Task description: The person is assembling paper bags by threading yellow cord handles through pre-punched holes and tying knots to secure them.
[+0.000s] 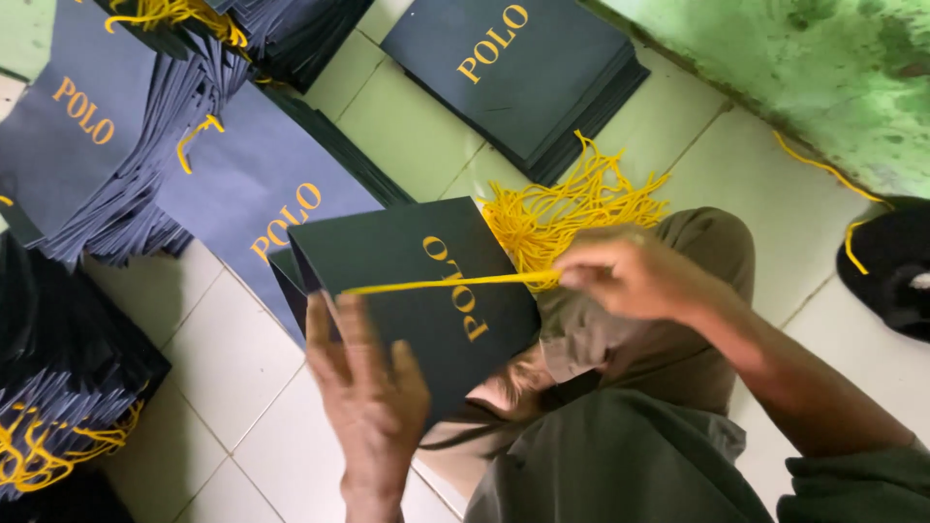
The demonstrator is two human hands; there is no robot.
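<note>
A dark green paper bag (407, 261) with gold lettering lies tilted over my lap. My left hand (368, 397) presses against its near edge, fingers spread on the paper. My right hand (630, 273) pinches one end of a yellow cord (446, 284) that stretches across the bag's face toward its open mouth at the left. A loose bundle of yellow cords (572, 208) rests on my knee just behind the bag.
Stacks of dark blue bags (97, 136) fan out at the left, some with yellow cord handles (39, 450). Another flat stack of dark bags (523, 68) lies on the white tiled floor (223, 339). A green wall (804, 68) runs at the top right, a black object (891, 261) beside it.
</note>
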